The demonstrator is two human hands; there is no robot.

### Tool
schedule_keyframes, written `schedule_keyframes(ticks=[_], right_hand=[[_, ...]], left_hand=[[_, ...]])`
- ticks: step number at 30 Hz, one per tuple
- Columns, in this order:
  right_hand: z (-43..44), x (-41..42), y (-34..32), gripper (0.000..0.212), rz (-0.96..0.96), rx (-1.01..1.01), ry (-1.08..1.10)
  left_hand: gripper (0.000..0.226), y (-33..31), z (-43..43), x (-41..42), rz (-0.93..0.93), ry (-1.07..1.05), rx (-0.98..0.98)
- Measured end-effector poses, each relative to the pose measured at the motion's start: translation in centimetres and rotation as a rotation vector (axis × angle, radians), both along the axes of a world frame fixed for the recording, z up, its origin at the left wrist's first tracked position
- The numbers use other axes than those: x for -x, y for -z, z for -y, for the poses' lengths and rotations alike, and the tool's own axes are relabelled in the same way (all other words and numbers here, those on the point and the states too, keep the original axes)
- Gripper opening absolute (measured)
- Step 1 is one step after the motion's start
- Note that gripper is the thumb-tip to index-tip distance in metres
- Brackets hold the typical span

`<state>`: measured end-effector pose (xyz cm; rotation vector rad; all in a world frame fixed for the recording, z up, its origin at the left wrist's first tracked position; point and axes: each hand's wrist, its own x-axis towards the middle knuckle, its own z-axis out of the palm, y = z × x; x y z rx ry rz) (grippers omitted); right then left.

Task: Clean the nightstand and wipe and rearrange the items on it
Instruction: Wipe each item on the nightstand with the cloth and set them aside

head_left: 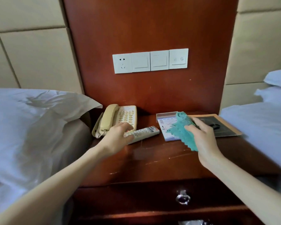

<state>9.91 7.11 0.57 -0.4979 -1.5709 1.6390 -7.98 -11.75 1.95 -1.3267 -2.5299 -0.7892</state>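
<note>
The dark wooden nightstand (161,161) fills the middle of the view. A beige telephone (115,119) sits at its back left. In front of it lies a white remote control (144,131), and my left hand (118,137) lies over the remote's left end with fingers curling round it. My right hand (201,137) grips a teal cloth (183,129) and holds it over a small printed card stand (166,127). A dark framed card (221,127) lies flat at the back right, partly hidden by my right hand.
White-sheeted beds flank the nightstand, with a pillow (39,111) at the left and bedding (258,124) at the right. A switch and socket panel (150,60) is on the wooden wall panel. A drawer with a metal pull (183,198) is below the top.
</note>
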Motion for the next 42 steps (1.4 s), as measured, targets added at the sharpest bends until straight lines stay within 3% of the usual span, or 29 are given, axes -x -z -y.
schedule_keyframes(ticks=[12,20,23,27,30,34,36,38,42], right_hand=[[-1.7,-0.7,0.9,0.027,0.047,-0.046,-0.029],[-0.4,0.2,1.1,0.031,0.059,-0.109,-0.078],[-0.1,0.4,0.9,0.043,0.060,-0.129,-0.082],[0.6,0.9,0.0,0.034,0.012,-0.141,-0.076],[1.4,1.5,-0.3,0.025,-0.018,-0.165,-0.097],[2.7,2.7,-0.1,0.021,-0.046,-0.225,-0.105],[3.6,3.5,0.1,0.024,-0.057,-0.264,-0.107],[4.8,4.2,0.3,0.029,-0.061,-0.321,-0.108],[7.8,4.4,0.2,0.036,-0.138,-0.557,-0.139]], left_hand=[[0.034,2.4,-1.2,-0.2,-0.092,-0.102,0.096],[0.060,2.1,-1.7,0.0,-0.061,-0.216,0.210],[0.057,2.4,-1.4,0.0,-0.014,-0.195,0.207],[0.044,2.0,-0.6,-0.6,0.070,-0.123,0.153],[0.031,1.4,0.4,-1.8,0.324,0.015,-0.041],[0.032,0.8,1.8,-3.8,1.069,0.230,-0.488],[0.032,0.6,2.5,-4.2,1.318,0.273,-0.608],[0.029,0.4,2.8,-4.3,1.444,0.291,-0.642],[0.025,0.1,3.3,-4.0,1.511,0.307,-0.719]])
